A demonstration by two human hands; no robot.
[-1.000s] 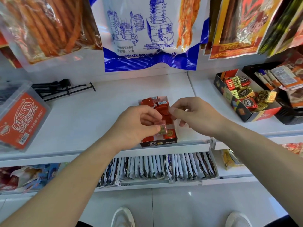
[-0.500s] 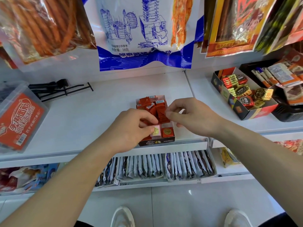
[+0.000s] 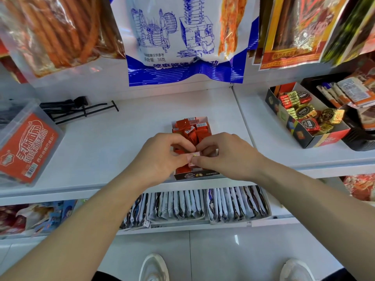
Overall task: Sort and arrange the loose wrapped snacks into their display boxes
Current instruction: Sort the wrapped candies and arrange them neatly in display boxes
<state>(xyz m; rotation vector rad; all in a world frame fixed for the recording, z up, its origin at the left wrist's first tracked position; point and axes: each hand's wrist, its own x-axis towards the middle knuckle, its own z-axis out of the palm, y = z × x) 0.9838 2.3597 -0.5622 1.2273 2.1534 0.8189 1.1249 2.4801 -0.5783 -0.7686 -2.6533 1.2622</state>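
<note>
Red wrapped snacks (image 3: 189,129) lie jumbled at the back of the small box (image 3: 195,175) on the white shelf (image 3: 121,142). Left hand (image 3: 162,157) and right hand (image 3: 227,155) both pinch one pale piece (image 3: 193,157) over the box's front, likely lining it up to seat it neatly.

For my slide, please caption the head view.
Left hand and right hand pinch a pink wrapped snack over the display box.

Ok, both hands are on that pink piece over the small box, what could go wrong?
The small box sits at the front edge of the shelf; pressing down could tip it off. The red pieces behind are piled loosely; a nudge might spill them. The left hand and right hand only pinch the pink piece, so it could slip.
</note>
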